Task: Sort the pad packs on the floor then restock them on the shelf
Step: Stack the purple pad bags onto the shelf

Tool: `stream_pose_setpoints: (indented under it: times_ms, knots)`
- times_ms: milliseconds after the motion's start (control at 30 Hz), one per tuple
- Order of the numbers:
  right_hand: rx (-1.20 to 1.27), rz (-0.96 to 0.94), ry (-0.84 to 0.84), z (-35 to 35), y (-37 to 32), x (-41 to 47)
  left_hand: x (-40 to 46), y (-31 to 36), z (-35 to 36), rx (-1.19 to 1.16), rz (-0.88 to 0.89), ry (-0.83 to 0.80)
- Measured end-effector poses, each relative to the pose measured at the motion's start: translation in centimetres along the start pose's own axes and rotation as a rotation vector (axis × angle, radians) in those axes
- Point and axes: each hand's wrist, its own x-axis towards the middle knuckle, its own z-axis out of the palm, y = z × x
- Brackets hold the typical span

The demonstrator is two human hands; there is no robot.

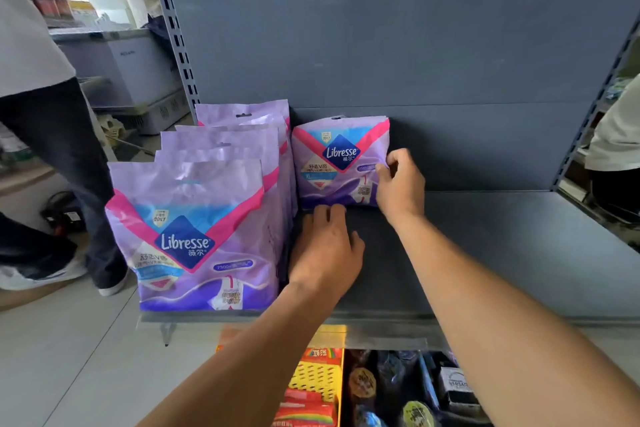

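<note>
A row of several purple and pink Libresse pad packs [194, 239] stands upright at the left end of the grey shelf [502, 253]. One more purple pad pack [332, 159] stands upright against the shelf's back panel, to the right of the row. My right hand [400, 184] pinches this pack's right edge with curled fingers. My left hand [325, 250] lies palm down on the shelf, its fingertips touching the bottom edge of the same pack.
The shelf's right part is bare up to the slotted upright [595, 107]. Below the shelf lip sit colourful goods [311, 388] and dark packets [398, 392]. A person in dark trousers [52, 156] stands at the left on the tiled floor; another person [616, 135] is at the right.
</note>
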Motion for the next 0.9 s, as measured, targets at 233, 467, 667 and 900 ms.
stream_pose_setpoints:
  times_ms: [233, 467, 667, 900]
  knots:
    - [0.022, -0.008, 0.005, 2.0, 0.7, 0.1, 0.3, -0.4, 0.4, -0.015, -0.018, -0.023]
    - [-0.028, 0.077, -0.163, 1.2, 0.8, 0.1, 0.4, -0.4, 0.6, 0.021, -0.043, -0.071]
    - [-0.057, 0.119, -0.208, 0.7, 0.2, 0.1, 0.2, -0.3, 0.6, 0.042, -0.042, -0.094]
    - [-0.144, 0.152, -0.263, 0.7, 0.0, 1.2, 0.3, -0.3, 0.5, 0.045, -0.031, -0.077]
